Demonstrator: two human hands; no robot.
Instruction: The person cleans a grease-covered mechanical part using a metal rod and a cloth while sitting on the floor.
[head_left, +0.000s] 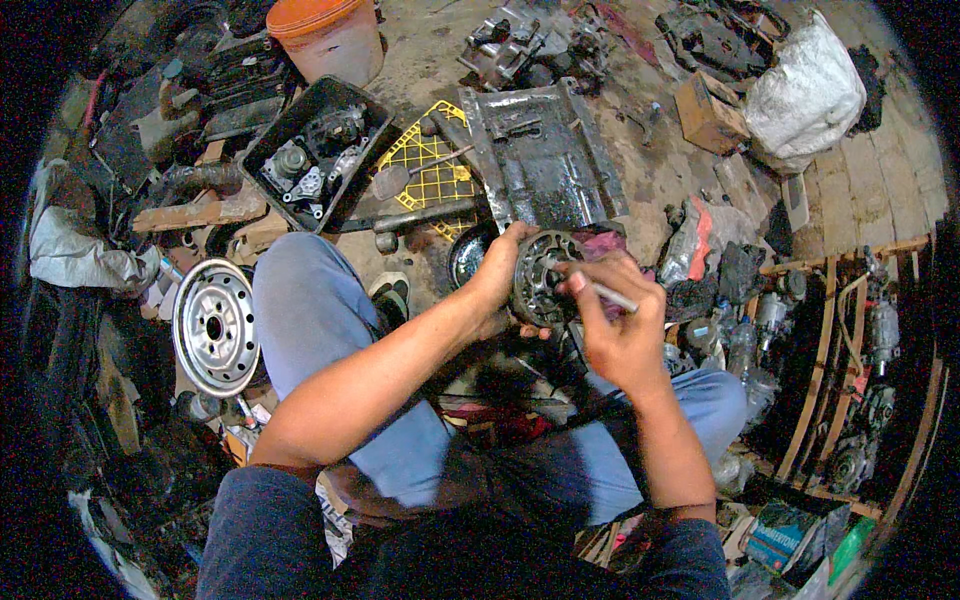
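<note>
Metal ring [531, 277] is held up on the sitter's side of the black tray [565, 185], by its near edge; left hand [497, 270] wrapped round the rim, probably against wobble; right hand [624, 312] pinching a grey rod [615, 297] pen-style, presumably for control.

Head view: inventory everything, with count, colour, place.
Round part: one, dark grey, centre
Slim rod: one, pale grey, centre
Metal pan: one, black, above centre
Engine parts: several, grey, top centre
Bucket: one, orange and whitish, top left
Parts bin: one, black, upper left
Grid: one, yellow, right of parts bin
Hand tools: several, greyish, on grid
Wheel: one, silver, left
Cardboard box: one, brown, upper right
Sack: one, white, upper right
Package: one, blue, lower right
Wooden slats: several, brown, right
Other clutter: uncountable, mixed, both sides
Legs: two, blue-trousered, below centre
Left hand: one, bare, gripping round part
Right hand: one, bare, gripping slim rod
</note>
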